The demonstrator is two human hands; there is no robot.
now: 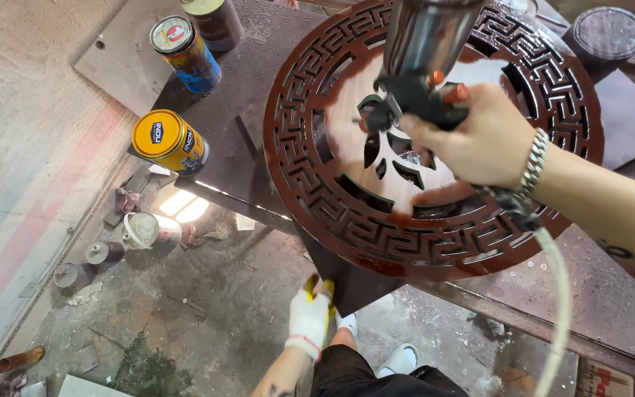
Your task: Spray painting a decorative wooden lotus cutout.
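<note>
The bench (259, 95), a dark paint-stained metal top, fills the upper middle of the head view, and its pointed near corner juts toward the person. On it lies the round carved panel (347, 206), glossy reddish-brown, with a wide ring of angular fretwork cut through it and leaf-shaped openings round its paler centre. Below the bench runs the concrete floor (207, 309), speckled with paint and littered with a tipped white tub (145, 230) and some small capped bottles. The spray gun (413, 88) hangs over the middle of the panel, its shiny metal cup uppermost and its black body with orange knobs below; a pale hose (561, 294) trails from it past the bench edge. The right hand (472, 136), bare and with a silver chain bracelet at the wrist, has its fingers clamped round the gun's grip. The left hand (310, 312), in a white glove with yellow fingertips, is low in the view with its fingers closed on the near corner of the bench. Three tins stand on the far left part of the bench, well apart from the panel: a yellow-lidded tin (167, 140) nearest, a blue tin (185, 53) beyond it, and a dark tin (214, 20) at the top edge. A round dark lid (610, 33) rests at the upper right.
</note>
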